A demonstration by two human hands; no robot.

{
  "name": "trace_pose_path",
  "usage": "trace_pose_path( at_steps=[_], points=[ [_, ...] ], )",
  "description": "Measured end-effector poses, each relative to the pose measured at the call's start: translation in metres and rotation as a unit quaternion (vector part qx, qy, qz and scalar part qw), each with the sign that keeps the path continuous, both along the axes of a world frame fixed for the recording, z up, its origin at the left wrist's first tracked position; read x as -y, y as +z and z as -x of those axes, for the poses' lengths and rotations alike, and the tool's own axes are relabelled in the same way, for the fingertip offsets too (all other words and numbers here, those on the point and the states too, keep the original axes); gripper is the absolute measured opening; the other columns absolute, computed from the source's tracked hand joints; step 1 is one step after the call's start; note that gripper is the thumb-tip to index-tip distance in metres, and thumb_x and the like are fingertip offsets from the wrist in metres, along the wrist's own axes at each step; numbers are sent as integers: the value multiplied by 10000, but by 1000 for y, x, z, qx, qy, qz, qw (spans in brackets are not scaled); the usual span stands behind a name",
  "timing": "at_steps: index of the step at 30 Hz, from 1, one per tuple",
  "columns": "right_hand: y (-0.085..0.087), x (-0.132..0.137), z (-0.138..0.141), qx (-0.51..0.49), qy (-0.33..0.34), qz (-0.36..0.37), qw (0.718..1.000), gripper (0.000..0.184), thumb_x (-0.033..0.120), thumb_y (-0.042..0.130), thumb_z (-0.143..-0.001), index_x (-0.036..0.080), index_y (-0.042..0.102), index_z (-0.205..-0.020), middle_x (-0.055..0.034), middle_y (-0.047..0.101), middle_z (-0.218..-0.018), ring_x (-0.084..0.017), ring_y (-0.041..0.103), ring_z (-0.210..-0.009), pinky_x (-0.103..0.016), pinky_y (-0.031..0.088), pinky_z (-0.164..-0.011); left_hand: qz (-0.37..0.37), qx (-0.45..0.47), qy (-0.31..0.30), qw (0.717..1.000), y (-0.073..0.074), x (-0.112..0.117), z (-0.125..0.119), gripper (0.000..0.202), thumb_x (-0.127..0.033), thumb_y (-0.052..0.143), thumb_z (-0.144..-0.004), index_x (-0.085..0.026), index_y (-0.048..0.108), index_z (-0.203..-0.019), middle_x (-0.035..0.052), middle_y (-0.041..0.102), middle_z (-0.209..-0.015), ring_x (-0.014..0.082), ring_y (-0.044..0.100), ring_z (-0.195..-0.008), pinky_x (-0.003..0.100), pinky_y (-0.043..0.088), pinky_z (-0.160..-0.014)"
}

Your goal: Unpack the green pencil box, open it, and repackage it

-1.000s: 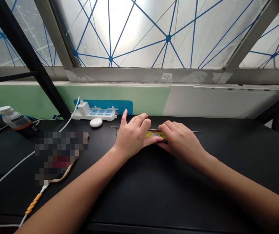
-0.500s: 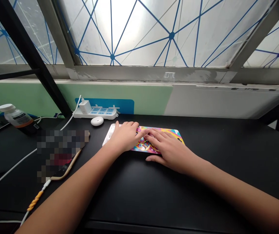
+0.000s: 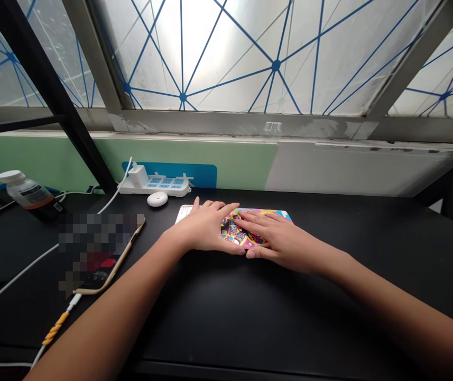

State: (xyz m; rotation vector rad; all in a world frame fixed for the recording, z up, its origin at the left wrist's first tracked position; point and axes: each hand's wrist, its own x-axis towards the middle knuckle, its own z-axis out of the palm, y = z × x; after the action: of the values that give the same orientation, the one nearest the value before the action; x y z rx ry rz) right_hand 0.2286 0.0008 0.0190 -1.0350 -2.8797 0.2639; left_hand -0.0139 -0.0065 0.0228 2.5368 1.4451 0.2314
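A flat oblong item with a bright multicoloured print lies on the black desk; a white patch shows at its left end. My left hand rests over its left part, fingers spread toward the far edge and thumb at the near edge. Across the right part lies my right hand, its fingers stretched out flat and its thumb along the near edge. The two thumb tips almost meet. Both hands cover much of the item, so its exact kind is unclear.
Left of my forearm lies a phone-like device, partly blurred out, with a white cable plugged in. Behind are a power strip, a small white rounded case and a tilted bottle. A black frame post stands at left.
My left thumb has come down to the item's near edge, away from the right fingers. My right hand has shifted slightly up, and more of the print shows between the hands.
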Motion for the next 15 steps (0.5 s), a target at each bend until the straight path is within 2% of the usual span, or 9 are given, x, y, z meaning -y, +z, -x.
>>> trace_pose_path(
  at_steps=[5,8,15],
  points=[
    [-11,0,-1,8,9,-24,1000,850,732,444,-904,279,211,-1585,-75,224,-1639,-317,194,-1511,-576,183,-1209,-27,-15,0,1000,-1,2,-3,1099,-882,514,-690,-283,247,-1571,120,448,-1527,394,371,-1389,674,96,-1159],
    [-15,-2,-12,8,16,-24,1000,851,706,487,-902,329,155,-1589,-51,224,-1645,-321,195,-1510,-579,198,-1205,-15,-21,4,1000,0,1,-2,1129,-910,493,-665,-287,241,-1572,114,430,-1543,405,360,-1396,683,92,-1155],
    [-11,-6,-82,33,-34,-4,999,747,623,531,-919,433,203,-1562,-2,266,-1639,-346,231,-1495,-605,275,-1162,17,-11,5,1000,0,-1,-1,1162,-933,472,-646,-286,226,-1579,101,392,-1570,404,290,-1436,686,35,-1164]
  ],
)
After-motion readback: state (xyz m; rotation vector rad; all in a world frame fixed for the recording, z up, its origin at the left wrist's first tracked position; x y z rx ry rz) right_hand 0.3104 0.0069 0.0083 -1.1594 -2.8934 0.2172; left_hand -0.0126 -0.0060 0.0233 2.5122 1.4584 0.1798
